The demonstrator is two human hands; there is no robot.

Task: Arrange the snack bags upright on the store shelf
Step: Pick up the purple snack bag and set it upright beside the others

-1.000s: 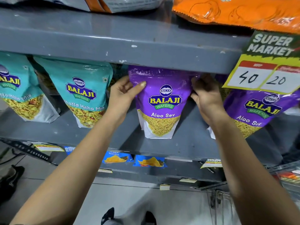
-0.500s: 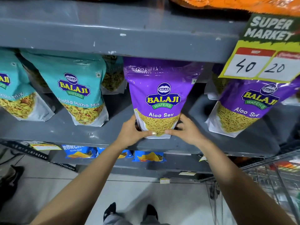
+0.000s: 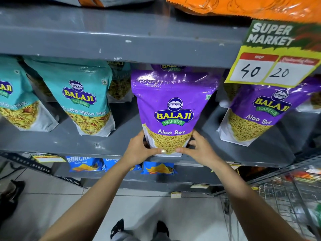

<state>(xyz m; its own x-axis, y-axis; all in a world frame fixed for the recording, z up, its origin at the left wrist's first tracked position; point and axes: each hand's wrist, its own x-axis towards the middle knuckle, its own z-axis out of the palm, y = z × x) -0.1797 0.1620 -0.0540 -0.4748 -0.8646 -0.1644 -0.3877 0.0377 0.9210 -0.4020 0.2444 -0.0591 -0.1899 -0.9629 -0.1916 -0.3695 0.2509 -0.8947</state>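
A purple Aloo Sev bag [image 3: 173, 101] stands upright at the front of the grey shelf [image 3: 69, 141]. My left hand [image 3: 140, 150] grips its lower left corner and my right hand [image 3: 198, 150] grips its lower right corner, thumbs across the bottom front. Another purple Aloo Sev bag [image 3: 260, 112] leans to the right of it, partly behind a price sign. A teal Khatta Mitha Mix bag [image 3: 81, 98] stands to the left, with one more teal bag [image 3: 15, 101] at the far left edge. More bags sit behind these in shadow.
A yellow price sign [image 3: 276, 66] hangs from the upper shelf edge [image 3: 121, 44]. An orange bag [image 3: 243, 7] lies on the upper shelf. Blue snack packs [image 3: 158, 167] sit on the lower shelf. A wire shopping cart [image 3: 286, 197] stands at the lower right.
Both hands moved down from the top sides of the purple Aloo Sev bag to its bottom corners. The bag now stands straighter and nearer the shelf's front edge.
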